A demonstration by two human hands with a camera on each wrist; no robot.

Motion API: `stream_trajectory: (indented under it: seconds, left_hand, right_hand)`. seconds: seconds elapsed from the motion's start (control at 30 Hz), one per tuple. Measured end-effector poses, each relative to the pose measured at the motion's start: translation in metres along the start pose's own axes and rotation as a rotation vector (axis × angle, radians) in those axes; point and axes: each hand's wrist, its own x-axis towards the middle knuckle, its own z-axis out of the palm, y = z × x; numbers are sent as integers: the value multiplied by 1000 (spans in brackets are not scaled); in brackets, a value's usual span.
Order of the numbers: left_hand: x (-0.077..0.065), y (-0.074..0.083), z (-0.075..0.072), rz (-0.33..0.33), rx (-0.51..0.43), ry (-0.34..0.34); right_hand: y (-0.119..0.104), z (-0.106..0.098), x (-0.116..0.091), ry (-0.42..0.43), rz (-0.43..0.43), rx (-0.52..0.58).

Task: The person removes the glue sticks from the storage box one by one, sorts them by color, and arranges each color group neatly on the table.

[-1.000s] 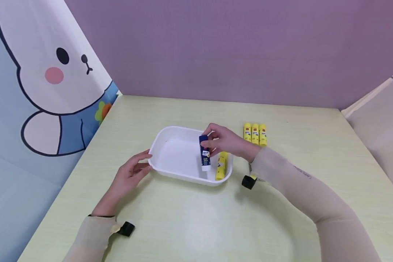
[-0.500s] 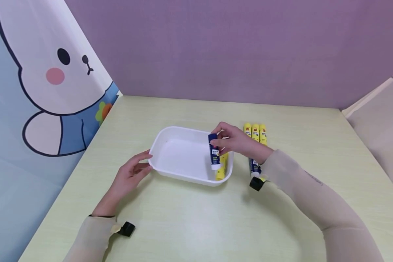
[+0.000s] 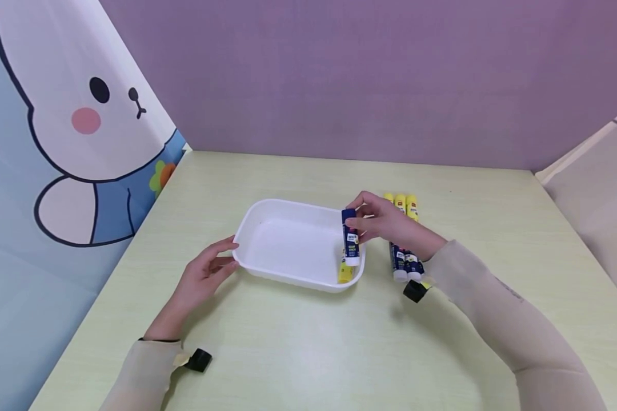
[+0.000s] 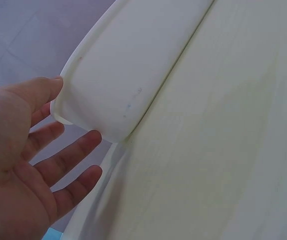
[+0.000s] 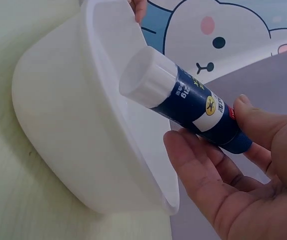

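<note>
My right hand point(image 3: 380, 220) pinches a navy glue stick point(image 3: 352, 245) with a white end, tilted over the right end of a white plastic tray point(image 3: 283, 275). Up close in the right wrist view, thumb and fingertips grip the glue stick point(image 5: 193, 102) near its navy end, the white end pointing toward the tray wall point(image 5: 73, 100). Inside the tray lies a yellow glue stick point(image 3: 345, 275), partly covered by the held one. At the tray's left end, my left hand point(image 3: 205, 271) touches the rim with its thumb and fairly straight, spread fingertips point(image 4: 94, 137).
To the right of the tray, yellow glue sticks point(image 3: 412, 206) lie side by side, with navy ones point(image 3: 413, 265) nearer the front, partly hidden by the right forearm. A purple panel point(image 3: 349, 85) closes off the back of the table, and a bunny-print cloth point(image 3: 87, 154) hangs at left.
My right hand has moved right with the navy glue stick, from inside the tray's right part to over the yellow one. More navy sticks show on the table. The left hand has stayed put.
</note>
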Motion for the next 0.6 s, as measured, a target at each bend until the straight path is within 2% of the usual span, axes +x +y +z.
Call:
stream_trajectory:
  seconds: [0.27, 0.6]
  left_hand:
    - [0, -1, -1, 10, -7, 1]
    - [0, -1, -1, 9, -3, 4]
  right_hand:
    - [3, -10, -8, 28, -8, 8]
    - [13, -25, -17, 72, -9, -50]
